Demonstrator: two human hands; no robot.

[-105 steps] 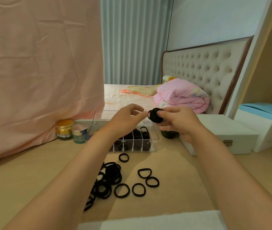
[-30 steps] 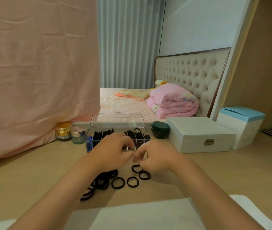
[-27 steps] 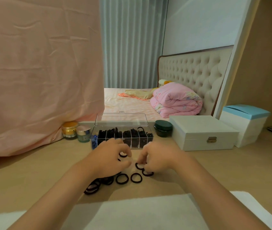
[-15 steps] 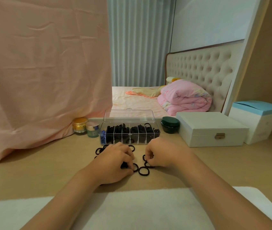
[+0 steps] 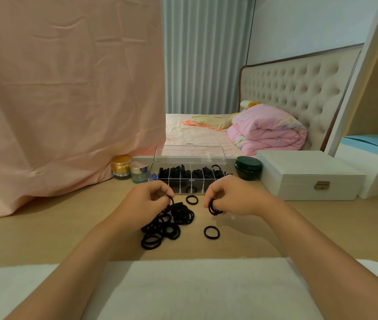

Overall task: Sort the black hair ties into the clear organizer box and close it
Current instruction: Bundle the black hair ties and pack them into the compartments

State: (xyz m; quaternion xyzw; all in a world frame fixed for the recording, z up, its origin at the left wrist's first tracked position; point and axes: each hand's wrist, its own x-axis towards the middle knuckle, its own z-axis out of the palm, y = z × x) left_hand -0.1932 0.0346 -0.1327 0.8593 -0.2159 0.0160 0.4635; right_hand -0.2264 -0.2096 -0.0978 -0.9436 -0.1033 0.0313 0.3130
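Black hair ties (image 5: 172,227) newly picked up in both hands.
Right hand (image 5: 236,197) pinches several, left hand (image 5: 144,202) one; organizer box (image 5: 178,189) open.

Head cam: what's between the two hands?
In the head view, a single hair tie lies flat on the table between the left hand and right hand; the pile reaches there too, nearer the left.

Wooden surface (image 5: 45,232): hair ties (image 5: 169,225) heaped at centre; organizer box (image 5: 191,181) behind them; gold jar (image 5: 120,166) left; green jar (image 5: 248,167), white case (image 5: 308,174) right.
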